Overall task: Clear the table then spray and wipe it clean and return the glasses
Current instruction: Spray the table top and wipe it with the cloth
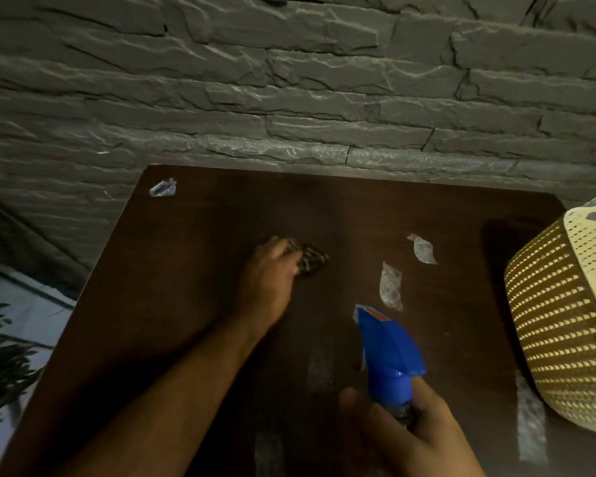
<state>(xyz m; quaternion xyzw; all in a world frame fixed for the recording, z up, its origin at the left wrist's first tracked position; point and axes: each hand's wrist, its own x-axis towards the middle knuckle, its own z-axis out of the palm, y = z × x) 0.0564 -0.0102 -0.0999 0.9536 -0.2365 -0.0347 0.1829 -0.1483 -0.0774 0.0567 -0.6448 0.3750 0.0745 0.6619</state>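
A dark brown wooden table fills the lower view. My left hand rests near its middle, fingers closed on a crumpled checked cloth pressed to the surface. My right hand is at the near edge and grips the neck of a blue spray bottle, whose nozzle points away toward the table's middle. No glasses are in view.
A cream woven plastic basket stands on the table's right side. Clear plastic scraps lie to the right of the cloth, and a crumpled wrapper sits at the far left corner. A grey stone wall backs the table. Plant leaves show at left.
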